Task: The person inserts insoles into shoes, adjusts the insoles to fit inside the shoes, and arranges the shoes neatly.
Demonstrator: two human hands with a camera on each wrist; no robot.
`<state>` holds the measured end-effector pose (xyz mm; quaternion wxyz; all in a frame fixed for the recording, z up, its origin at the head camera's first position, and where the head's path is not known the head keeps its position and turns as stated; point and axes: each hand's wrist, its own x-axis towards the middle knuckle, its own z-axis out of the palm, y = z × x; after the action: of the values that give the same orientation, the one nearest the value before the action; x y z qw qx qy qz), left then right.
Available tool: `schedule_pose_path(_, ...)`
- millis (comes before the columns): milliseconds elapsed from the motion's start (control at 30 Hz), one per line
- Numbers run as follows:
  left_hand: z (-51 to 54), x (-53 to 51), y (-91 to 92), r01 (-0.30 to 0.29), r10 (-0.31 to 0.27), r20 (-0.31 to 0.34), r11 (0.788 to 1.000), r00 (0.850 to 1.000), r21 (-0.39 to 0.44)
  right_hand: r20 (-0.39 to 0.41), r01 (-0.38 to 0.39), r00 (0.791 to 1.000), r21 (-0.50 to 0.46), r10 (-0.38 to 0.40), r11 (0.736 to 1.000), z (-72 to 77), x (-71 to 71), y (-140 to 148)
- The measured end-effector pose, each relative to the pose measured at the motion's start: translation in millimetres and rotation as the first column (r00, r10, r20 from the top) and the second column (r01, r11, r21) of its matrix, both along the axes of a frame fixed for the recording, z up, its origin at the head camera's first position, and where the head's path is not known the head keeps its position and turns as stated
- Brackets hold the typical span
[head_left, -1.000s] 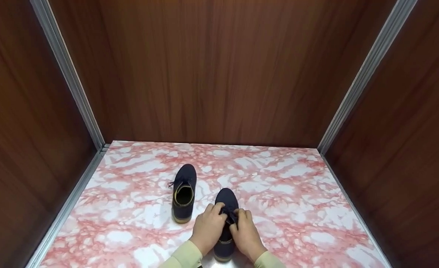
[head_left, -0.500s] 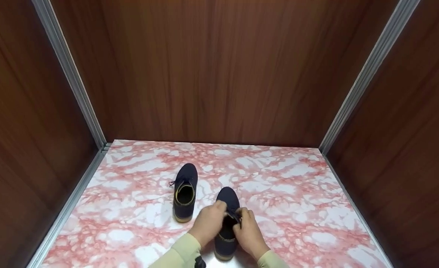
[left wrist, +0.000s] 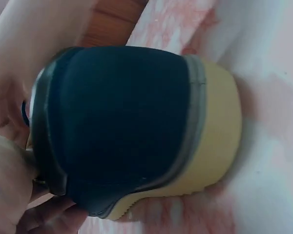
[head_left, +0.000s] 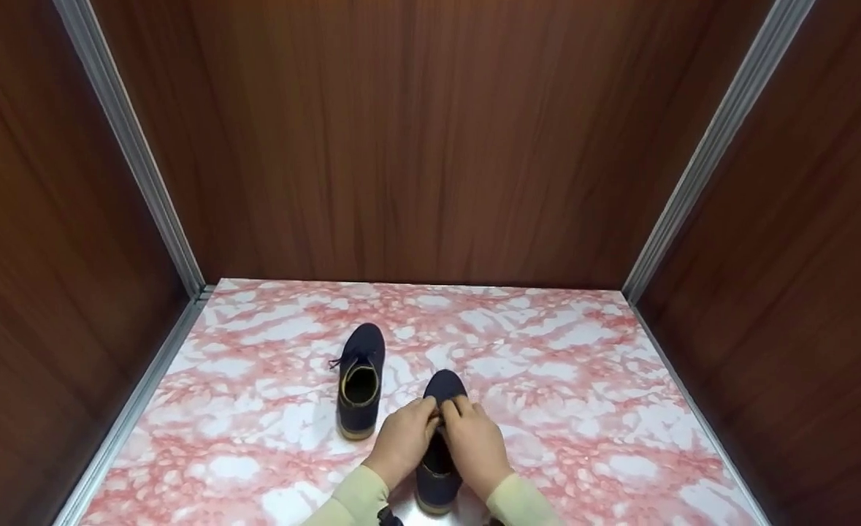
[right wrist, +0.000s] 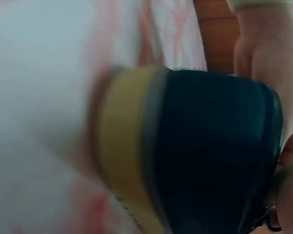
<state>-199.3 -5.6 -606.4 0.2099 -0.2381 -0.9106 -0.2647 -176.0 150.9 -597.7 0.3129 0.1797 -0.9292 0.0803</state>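
A dark navy lace-up shoe with a tan sole stands on the marbled surface, its toe pointing away from me. My left hand and right hand meet over its lacing and pinch the shoelace, which the fingers mostly hide in the head view. A small loop of the dark shoelace shows beside the right hand in the right wrist view. From the left wrist, the shoe's heel fills the picture. Left of this pair of hands stands the matching shoe, its lace ends hanging out to the left.
The red-and-white marbled surface lies under both shoes. Brown wood-grain panels enclose it at the back and both sides, with grey metal posts at the corners.
My hands have come closer together over the lacing; half a second ago they were farther apart with the shoe's opening showing between them. The other shoe stays in place.
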Motion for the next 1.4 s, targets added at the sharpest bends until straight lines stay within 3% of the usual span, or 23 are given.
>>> schedule_pose_path(100, -1.3, -1.7, -8.3, 0.070, -0.070, 0.026, 0.998, 0.997, 0.011, 0.044, -0.029, 0.999, 0.001, 0.029, 1.000, 1.4, -7.6, 1)
schedule_pose_path(167, -3.2, -1.1, -13.9, 0.112, -0.112, 0.053, 0.994, 0.992, 0.004, 0.136, -0.057, 0.988, -0.099, 0.070, 0.993, -0.2, -10.9, 5)
schedule_pose_path(233, -5.0, 0.6, -16.7, 0.128, -0.127, 0.082, 0.992, 0.988, -0.005, 0.263, -0.048, 0.957, -0.280, 0.124, 0.959, -2.7, -14.7, 11)
schedule_pose_path(267, -5.5, 1.3, -16.7, 0.130, -0.129, 0.088, 0.991, 0.988, -0.012, 0.326, -0.017, 0.933, -0.386, 0.153, 0.922, -4.1, -16.8, 14)
schedule_pose_path(300, -6.1, 1.9, -15.8, 0.127, -0.125, 0.095, 0.992, 0.988, -0.021, 0.387, 0.029, 0.902, -0.497, 0.191, 0.867, -5.9, -19.1, 17)
schedule_pose_path(367, -5.5, 3.4, -12.1, 0.118, -0.113, 0.096, 0.992, 0.989, -0.048, 0.475, 0.148, 0.842, -0.661, 0.257, 0.736, -9.6, -22.4, 21)
schedule_pose_path(433, -4.6, 5.2, -6.6, 0.097, -0.090, 0.078, 0.991, 0.993, -0.094, 0.518, 0.252, 0.792, -0.760, 0.323, 0.599, -13.1, -23.7, 25)
schedule_pose_path(467, -4.2, 6.5, -3.9, 0.079, -0.072, 0.058, 0.989, 0.996, -0.125, 0.522, 0.272, 0.777, -0.783, 0.352, 0.560, -14.3, -23.6, 26)
schedule_pose_path(500, -4.2, 7.9, -1.3, 0.056, -0.051, 0.035, 0.986, 0.998, -0.158, 0.525, 0.277, 0.766, -0.790, 0.371, 0.546, -15.5, -23.2, 26)
schedule_pose_path(567, -4.2, 9.8, 3.4, -0.004, -0.003, -0.030, 0.976, 1.000, -0.219, 0.516, 0.221, 0.774, -0.763, 0.366, 0.607, -16.3, -21.4, 27)
schedule_pose_path(600, -4.7, 9.7, 5.8, -0.039, 0.023, -0.069, 0.970, 0.997, -0.240, 0.502, 0.169, 0.787, -0.735, 0.358, 0.657, -16.5, -20.6, 27)
schedule_pose_path(700, -4.9, 6.3, 11.8, -0.128, 0.078, -0.192, 0.956, 0.978, -0.265, 0.428, 0.005, 0.846, -0.600, 0.317, 0.800, -16.4, -17.2, 28)
schedule_pose_path(767, -5.6, 1.8, 13.9, -0.152, 0.085, -0.256, 0.955, 0.963, -0.254, 0.373, -0.074, 0.876, -0.524, 0.307, 0.848, -16.4, -15.2, 28)
schedule_pose_path(833, -7.3, -3.4, 13.0, -0.149, 0.090, -0.271, 0.967, 0.958, -0.206, 0.315, -0.128, 0.898, -0.483, 0.308, 0.866, -16.6, -13.8, 29)
schedule_pose_path(867, -8.5, -6.1, 11.2, -0.133, 0.089, -0.249, 0.977, 0.964, -0.165, 0.288, -0.144, 0.907, -0.473, 0.307, 0.869, -16.8, -13.6, 30)
schedule_pose_path(933, -12.2, -11.5, 6.4, -0.113, 0.101, -0.159, 0.991, 0.982, -0.066, 0.221, -0.182, 0.924, -0.464, 0.312, 0.867, -18.4, -14.1, 31)
schedule_pose_path(1000, -15.6, -16.1, 1.8, -0.108, 0.109, -0.019, 0.992, 0.994, 0.058, 0.164, -0.209, 0.934, -0.467, 0.317, 0.859, -20.4, -15.0, 31)
schedule_pose_path(1067, -19.3, -19.8, -1.1, -0.113, 0.103, 0.078, 0.984, 0.992, 0.136, 0.135, -0.223, 0.940, -0.454, 0.314, 0.863, -21.8, -15.3, 31)
schedule_pose_path(1133, -17.1, -18.2, -0.7, -0.116, 0.099, 0.120, 0.982, 0.988, 0.151, 0.146, -0.197, 0.948, -0.424, 0.282, 0.884, -21.2, -14.0, 28)
schedule_pose_path(1200, -13.1, -13.7, 1.8, -0.113, 0.101, 0.099, 0.986, 0.990, 0.120, 0.186, -0.143, 0.956, -0.378, 0.227, 0.915, -18.9, -11.6, 22)
schedule_pose_path(1300, -5.0, -3.9, 7.5, -0.134, 0.133, 0.015, 0.991, 0.991, 0.033, 0.246, -0.052, 0.961, -0.304, 0.131, 0.951, -13.3, -9.0, 12)
schedule_pose_path(1400, -5.1, 0.4, 11.2, -0.181, 0.180, -0.058, 0.983, 0.982, -0.023, 0.258, -0.014, 0.963, -0.244, 0.079, 0.970, -8.0, -10.9, 4)
